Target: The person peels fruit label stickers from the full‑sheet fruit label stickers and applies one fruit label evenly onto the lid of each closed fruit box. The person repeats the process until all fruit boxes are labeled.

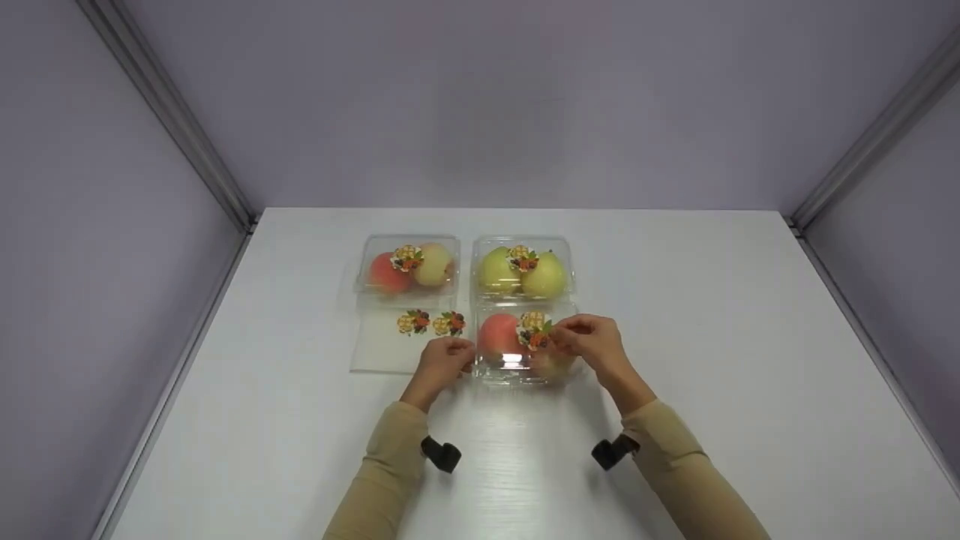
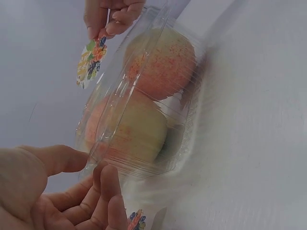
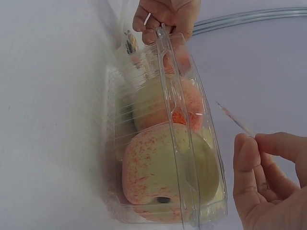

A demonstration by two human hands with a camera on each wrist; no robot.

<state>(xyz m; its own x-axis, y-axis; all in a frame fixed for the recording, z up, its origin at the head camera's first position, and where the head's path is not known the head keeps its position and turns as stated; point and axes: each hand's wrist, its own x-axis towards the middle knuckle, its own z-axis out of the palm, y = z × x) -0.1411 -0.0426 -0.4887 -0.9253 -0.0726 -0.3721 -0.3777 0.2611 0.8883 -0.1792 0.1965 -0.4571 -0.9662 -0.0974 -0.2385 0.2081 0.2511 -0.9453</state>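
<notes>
A clear plastic clamshell box [image 1: 487, 373] holds two red-and-yellow fruits [image 2: 160, 62], like apples or peaches, under its closed lid. At the box's left edge, my left hand [image 1: 441, 364] pinches the rim between thumb and fingers [image 2: 109, 184]. My right hand [image 1: 598, 346] holds a round sticker [image 1: 535, 331] by its edge, between thumb and index finger. Printed fruit and a waffle-like pattern show on that sticker [image 2: 92, 61]. From the right wrist view, the sticker [image 3: 235, 118] is tilted and stands apart from the lid.
Behind stand two more closed clamshells, each with a sticker: one [image 1: 369, 279] with a red and a pale fruit, one [image 1: 480, 289] with two green fruits. Left of the front box lies a whitish backing sheet [image 1: 379, 352] bearing two stickers [image 1: 431, 322]. Walls enclose the white table [image 1: 712, 337].
</notes>
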